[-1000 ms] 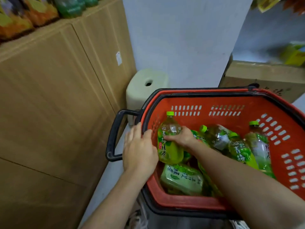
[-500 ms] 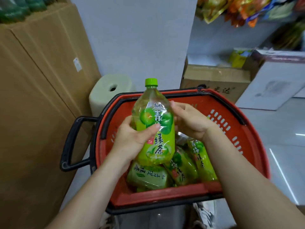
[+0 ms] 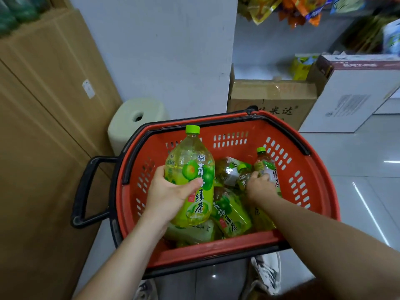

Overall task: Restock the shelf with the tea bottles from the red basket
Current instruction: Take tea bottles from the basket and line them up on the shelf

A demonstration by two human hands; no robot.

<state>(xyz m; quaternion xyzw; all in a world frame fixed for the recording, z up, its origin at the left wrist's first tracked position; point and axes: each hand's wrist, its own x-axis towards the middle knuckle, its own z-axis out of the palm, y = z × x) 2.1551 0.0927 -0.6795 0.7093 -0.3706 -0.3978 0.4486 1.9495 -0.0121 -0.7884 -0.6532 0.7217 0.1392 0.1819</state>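
Red plastic is forming the near rim of the red basket (image 3: 216,245), and both bare forearms are reaching over it from the near edge. Just under that rim a pale trainer (image 3: 268,276) is standing on glossy grey floor tiles.

The left hand (image 3: 171,193) is wrapping fingers and thumb round the middle of a large tea bottle (image 3: 188,161), holding it upright over the near-left part of the basket, lime cap on top. The right hand (image 3: 259,187) is reaching deeper to the right, palm down, its fingers curling round a smaller tea bottle (image 3: 266,163) that is leaning by the right wall.

Between and below the hands more tea bottles (image 3: 229,213) are lying on their sides in a loose heap, clear plastic with shiny green and yellow labels. Rows of slots are piercing the basket walls, a black band is running round the top, and a black loop handle (image 3: 86,191) is sticking out to the left.

On the left a wood-grain cabinet (image 3: 43,126) is rising. Farther off, a pale rounded plastic stool (image 3: 134,120) is sitting against the white wall. A brown cardboard box (image 3: 270,98) and a white carton (image 3: 357,100) are resting beyond the far rim, and crinkly snack packets (image 3: 292,11) are showing at the far right.
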